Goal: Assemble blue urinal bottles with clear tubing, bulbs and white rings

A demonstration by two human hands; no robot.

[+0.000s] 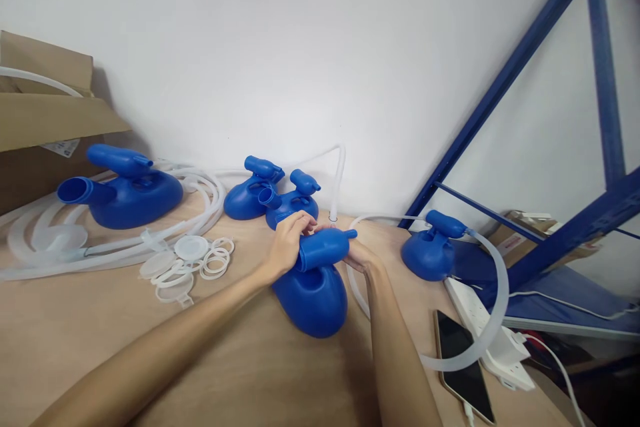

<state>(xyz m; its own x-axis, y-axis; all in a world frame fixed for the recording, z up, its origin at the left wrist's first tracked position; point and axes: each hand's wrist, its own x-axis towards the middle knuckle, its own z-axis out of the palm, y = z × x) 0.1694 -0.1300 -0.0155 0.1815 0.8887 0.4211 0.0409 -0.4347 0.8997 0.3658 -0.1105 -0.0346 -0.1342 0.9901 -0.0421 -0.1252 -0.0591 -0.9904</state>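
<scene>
A blue plastic urinal bottle stands tilted in front of me, its cylindrical handle uppermost with a small spout pointing right. My left hand is closed around the far left side of it, near the neck. From the right, my right hand reaches behind the handle and grips the far side. Most of its fingers are hidden by the bottle, as is the bottle's mouth. Just beyond my hands sits another blue urinal bottle, with its round mouth facing left.
More blue bottles stand at the left, back and right. Clear tubing lies coiled near clear caps and sealing rings. A phone, power strip, cardboard box and blue rack flank the table.
</scene>
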